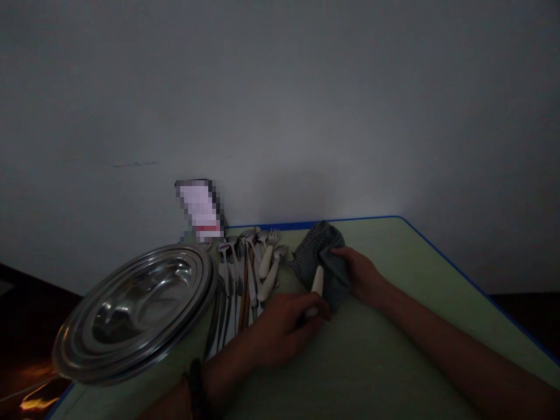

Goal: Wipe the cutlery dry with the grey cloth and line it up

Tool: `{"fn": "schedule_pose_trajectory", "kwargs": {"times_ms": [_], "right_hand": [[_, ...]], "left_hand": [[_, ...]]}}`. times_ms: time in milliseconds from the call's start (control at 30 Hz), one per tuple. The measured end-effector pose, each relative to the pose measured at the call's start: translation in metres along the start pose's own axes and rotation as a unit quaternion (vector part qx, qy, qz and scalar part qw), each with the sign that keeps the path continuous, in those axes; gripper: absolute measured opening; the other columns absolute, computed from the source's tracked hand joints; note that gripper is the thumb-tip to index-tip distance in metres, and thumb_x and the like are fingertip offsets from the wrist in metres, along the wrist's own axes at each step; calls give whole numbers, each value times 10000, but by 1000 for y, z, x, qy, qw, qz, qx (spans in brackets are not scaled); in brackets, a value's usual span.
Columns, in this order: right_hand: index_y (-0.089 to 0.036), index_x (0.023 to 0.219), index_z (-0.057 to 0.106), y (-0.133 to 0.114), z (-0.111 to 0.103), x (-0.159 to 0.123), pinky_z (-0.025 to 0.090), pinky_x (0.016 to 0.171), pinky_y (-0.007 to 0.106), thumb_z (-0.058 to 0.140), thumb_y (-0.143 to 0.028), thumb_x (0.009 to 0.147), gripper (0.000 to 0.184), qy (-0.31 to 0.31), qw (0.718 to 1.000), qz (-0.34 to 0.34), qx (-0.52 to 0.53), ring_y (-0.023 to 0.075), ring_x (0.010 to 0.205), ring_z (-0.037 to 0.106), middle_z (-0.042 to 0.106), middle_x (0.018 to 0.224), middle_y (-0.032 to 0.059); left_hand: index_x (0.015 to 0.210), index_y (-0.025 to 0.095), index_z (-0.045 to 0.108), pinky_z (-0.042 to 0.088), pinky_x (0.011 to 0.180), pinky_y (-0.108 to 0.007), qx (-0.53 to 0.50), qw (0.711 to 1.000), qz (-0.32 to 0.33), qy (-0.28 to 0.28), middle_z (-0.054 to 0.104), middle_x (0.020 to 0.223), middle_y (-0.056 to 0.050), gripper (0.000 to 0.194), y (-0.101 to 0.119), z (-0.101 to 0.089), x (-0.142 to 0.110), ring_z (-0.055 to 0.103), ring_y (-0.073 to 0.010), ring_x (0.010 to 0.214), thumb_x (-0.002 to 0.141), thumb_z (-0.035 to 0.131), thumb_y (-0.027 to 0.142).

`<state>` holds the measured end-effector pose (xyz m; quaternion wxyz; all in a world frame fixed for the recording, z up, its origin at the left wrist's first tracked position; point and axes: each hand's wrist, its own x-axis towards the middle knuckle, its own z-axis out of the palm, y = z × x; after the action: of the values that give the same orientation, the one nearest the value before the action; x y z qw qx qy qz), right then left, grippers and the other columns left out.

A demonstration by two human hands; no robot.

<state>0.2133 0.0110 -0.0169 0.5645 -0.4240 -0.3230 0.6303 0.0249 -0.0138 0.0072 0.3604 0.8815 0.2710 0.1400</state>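
Observation:
My left hand [291, 329], with a dark band on its wrist, is closed around a piece of cutlery with a cream handle [318, 279]. The handle points up toward the cloth; its other end is mostly hidden by my fingers, so I cannot tell the kind. My right hand [365, 277] grips a grey-blue cloth [321, 248] with a textured patch, bunched just behind the handle. Left of my hands, several spoons, forks, chopsticks and other cutlery [240, 280] lie in a row. A fork with a cream handle [268, 259] lies on the right side of this group.
Stacked shiny metal plates [135, 315] stand at the left of the pale green table [420, 350], which has a blue edge. A phone with a blurred screen [200, 207] leans against the grey wall [306, 105] behind. The room is dim.

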Motion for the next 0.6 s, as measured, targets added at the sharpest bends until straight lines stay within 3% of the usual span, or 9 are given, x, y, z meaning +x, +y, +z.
{"fn": "schedule_pose_trajectory", "kwargs": {"times_ms": [133, 333, 600], "right_hand": [[-179, 752, 652, 5, 1, -1, 484, 598, 253, 700, -317, 630, 191, -4, 1000, -9, -9, 134, 566, 614, 689, 662, 0], [-174, 828, 653, 8, -3, -1, 487, 675, 305, 707, -359, 647, 264, -37, 996, -34, -72, 154, 634, 629, 698, 747, 20], [-169, 768, 663, 11, 0, 1, 450, 566, 254, 642, -468, 689, 310, 11, 999, -44, -27, 146, 602, 601, 679, 667, 12]], "left_hand": [[920, 184, 570, 357, 614, -190, 15, 1000, 9, -4, 579, 769, 24, 133, 2, -1, 0, 517, -98, 663, 842, 469, 149], [883, 184, 585, 367, 665, -205, 33, 999, 1, -27, 589, 770, 17, 138, 5, -4, -1, 543, -117, 710, 819, 476, 129], [866, 180, 573, 371, 668, -202, -37, 999, -11, -30, 572, 784, 24, 145, 2, -5, -1, 534, -117, 737, 827, 448, 118]]}}
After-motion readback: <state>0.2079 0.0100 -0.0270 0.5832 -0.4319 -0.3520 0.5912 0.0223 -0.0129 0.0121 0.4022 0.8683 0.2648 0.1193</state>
